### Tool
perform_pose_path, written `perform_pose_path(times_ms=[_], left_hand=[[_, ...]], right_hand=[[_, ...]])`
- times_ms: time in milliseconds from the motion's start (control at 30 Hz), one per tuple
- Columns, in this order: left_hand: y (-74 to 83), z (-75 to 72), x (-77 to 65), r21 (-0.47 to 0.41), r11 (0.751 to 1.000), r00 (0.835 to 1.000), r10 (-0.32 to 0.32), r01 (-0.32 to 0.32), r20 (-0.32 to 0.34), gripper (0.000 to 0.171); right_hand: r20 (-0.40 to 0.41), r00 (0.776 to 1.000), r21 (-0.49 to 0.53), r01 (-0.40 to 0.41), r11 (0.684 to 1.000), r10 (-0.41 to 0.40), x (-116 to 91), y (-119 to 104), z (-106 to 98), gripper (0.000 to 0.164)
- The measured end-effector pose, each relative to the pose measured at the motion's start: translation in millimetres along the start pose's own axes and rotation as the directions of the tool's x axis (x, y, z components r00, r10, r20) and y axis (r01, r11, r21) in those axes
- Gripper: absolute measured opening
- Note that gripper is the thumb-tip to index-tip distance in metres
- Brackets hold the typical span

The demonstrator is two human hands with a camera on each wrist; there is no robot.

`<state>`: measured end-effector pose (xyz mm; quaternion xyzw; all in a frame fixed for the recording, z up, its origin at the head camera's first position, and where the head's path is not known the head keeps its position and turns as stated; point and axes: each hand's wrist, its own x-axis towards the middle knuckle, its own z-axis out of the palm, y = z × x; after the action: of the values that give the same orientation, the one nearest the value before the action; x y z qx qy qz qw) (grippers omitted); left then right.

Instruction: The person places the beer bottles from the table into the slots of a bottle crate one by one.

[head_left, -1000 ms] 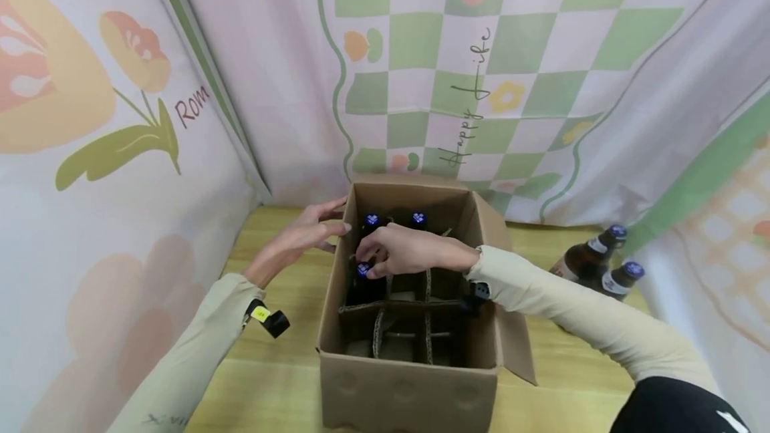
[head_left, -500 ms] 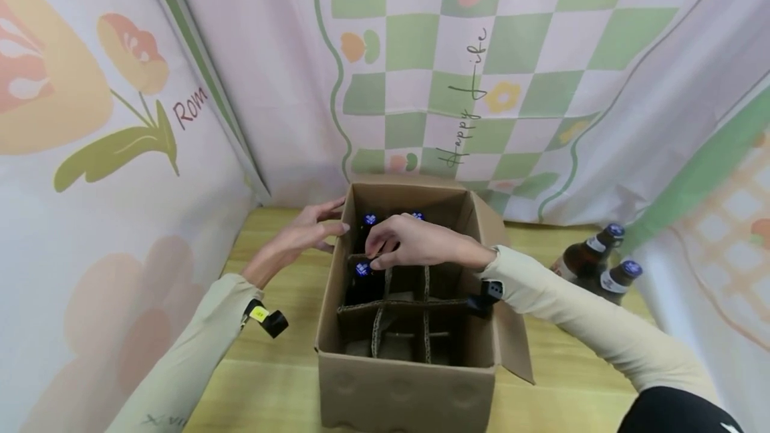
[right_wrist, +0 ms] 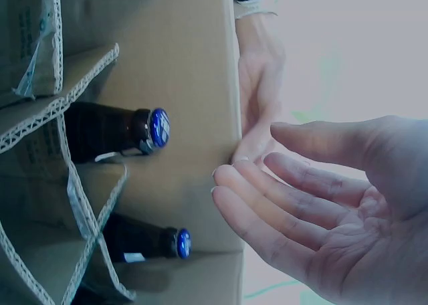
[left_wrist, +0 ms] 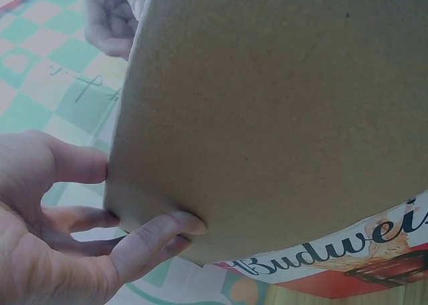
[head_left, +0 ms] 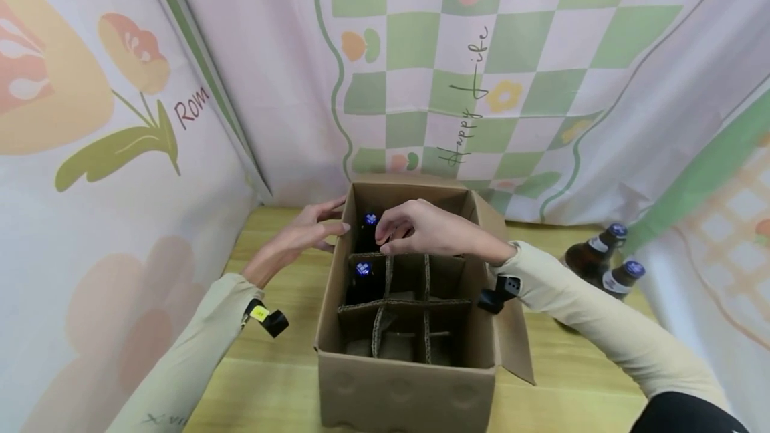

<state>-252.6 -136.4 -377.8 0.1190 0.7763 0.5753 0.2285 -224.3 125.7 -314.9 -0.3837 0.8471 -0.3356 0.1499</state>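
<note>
An open cardboard box (head_left: pixel 406 396) with cardboard dividers (head_left: pixel 404 304) stands before me. Two dark bottles with blue caps show along its left side, a nearer bottle (head_left: pixel 363 280) and a farther bottle (head_left: pixel 369 232). My right hand (head_left: pixel 427 229) hovers above the box's back compartments, fingers loosely bent and holding nothing. It covers the spot of another bottle. The right wrist view shows this hand (right_wrist: pixel 321 205) apart from the bottle necks (right_wrist: pixel 140 241). My left hand (head_left: pixel 301 229) rests its fingers against the box's left wall; the left wrist view shows the fingertips (left_wrist: pixel 184 223) on the cardboard.
Two brown bottles (head_left: pixel 589 256) with blue caps stand on the wooden table (head_left: pixel 271 379) at the right. A box flap (head_left: pixel 516 336) hangs out on the right side. Printed curtains (head_left: pixel 421 39) enclose the back and sides.
My right hand has drawn away from the near-left bottle, up and to the right, its fingers off the cap. The bottle stays in its compartment. My left hand keeps its place.
</note>
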Motion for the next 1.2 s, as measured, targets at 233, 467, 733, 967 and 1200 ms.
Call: perform_pose_path(times_ms=[233,467,733,967,1200], left_hand=[[0.4,0.3,-0.5,0.008,1.0,1.0,-0.011,0.011,0.0,0.08],[-0.1,-1.3,-1.7,0.015,1.0,1.0,-0.012,0.012,0.001,0.08],[1.9,-0.3,-0.2,0.018,1.0,1.0,-0.014,0.014,0.001,0.08],[2.4,1.8,0.5,0.016,1.0,1.0,-0.007,0.007,0.013,0.08],[1.3,-1.0,1.0,0.017,1.0,1.0,-0.011,0.011,0.002,0.079]], right_hand=[[-0.103,0.995,0.008,-0.012,1.0,0.013,-12.5,5.7,-14.0,0.007],[-0.177,0.98,0.029,-0.09,0.996,0.093,-25.0,11.9,-24.9,0.008],[-0.282,0.951,0.084,-0.104,0.991,0.124,-42.3,26.9,-32.9,0.009],[-0.388,0.904,0.151,-0.128,0.98,0.178,-60.5,45.6,-39.0,0.011],[-0.486,0.864,0.044,-0.127,0.991,0.132,-72.5,53.4,-40.1,0.012]])
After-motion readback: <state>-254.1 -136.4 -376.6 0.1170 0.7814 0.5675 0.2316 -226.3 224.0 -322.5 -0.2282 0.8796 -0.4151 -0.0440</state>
